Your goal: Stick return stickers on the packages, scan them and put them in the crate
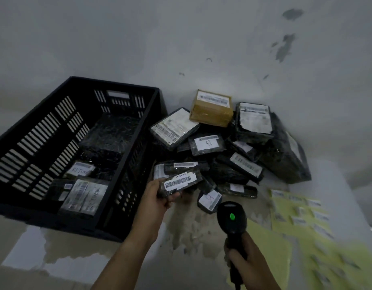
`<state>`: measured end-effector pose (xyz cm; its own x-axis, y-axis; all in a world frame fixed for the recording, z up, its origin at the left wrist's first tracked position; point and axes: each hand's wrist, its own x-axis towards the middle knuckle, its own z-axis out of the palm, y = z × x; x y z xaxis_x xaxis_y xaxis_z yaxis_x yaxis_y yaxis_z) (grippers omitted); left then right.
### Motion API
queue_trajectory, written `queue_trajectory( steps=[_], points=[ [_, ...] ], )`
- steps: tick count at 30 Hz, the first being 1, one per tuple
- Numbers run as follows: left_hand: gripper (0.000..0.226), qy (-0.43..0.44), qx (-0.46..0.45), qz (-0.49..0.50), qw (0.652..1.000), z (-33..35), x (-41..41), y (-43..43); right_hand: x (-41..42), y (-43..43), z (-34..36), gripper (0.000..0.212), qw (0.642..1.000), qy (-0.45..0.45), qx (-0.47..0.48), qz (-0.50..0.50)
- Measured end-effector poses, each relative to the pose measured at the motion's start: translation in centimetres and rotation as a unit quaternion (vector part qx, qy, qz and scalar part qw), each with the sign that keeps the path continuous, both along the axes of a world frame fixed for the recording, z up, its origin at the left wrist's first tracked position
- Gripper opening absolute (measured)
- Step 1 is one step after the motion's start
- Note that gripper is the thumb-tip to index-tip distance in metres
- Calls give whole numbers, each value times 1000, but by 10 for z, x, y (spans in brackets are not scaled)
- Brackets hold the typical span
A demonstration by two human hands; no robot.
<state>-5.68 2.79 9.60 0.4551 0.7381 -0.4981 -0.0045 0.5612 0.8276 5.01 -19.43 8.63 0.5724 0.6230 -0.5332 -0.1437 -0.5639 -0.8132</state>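
1. Black slatted crate (44,218): far left, already holding packages marked RETURN (84,195).
2. Pile of wrapped packages (222,149): against the wall, just right of the crate, barcode labels mostly facing up.
3. Yellow sticker sheets (294,214): right of the pile; blurred.
4. Handheld barcode scanner (232,218): green lamp lit, head aimed toward the pile; right hand (245,266) wrapped firmly round its handle.
5. Small black package (178,183): at the pile's near edge, beside the crate, with its white barcode label facing up. The left hand (160,195) grips its left end, fingers curled beneath. No return sticker is visible on this face.

Handling note: likely the scanning step. Tilt the label square to the scanner head, hold the wrap taut against glare, and keep the thumb off the bars.
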Motion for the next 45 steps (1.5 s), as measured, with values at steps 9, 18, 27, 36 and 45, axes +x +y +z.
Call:
queue_trajectory(
  steps=[9,18,27,36,45],
  points=[
    [32,-5,12,-18,1000,3,27,-23,-20,-17,57,18,995,-22,60,-78],
    [34,6,45,-39,998,4,25,-53,-35,-41,60,51,993,-69,84,-36],
    [35,19,68,-38,997,9,21,-48,-34,-43,61,53,986,-103,131,-6],
    [25,74,129,-86,985,1,21,-49,-33,-41,68,47,983,-122,138,17],
    [28,87,151,-91,980,1,26,-44,-32,-41,72,60,979,-147,137,34]
  ],
)
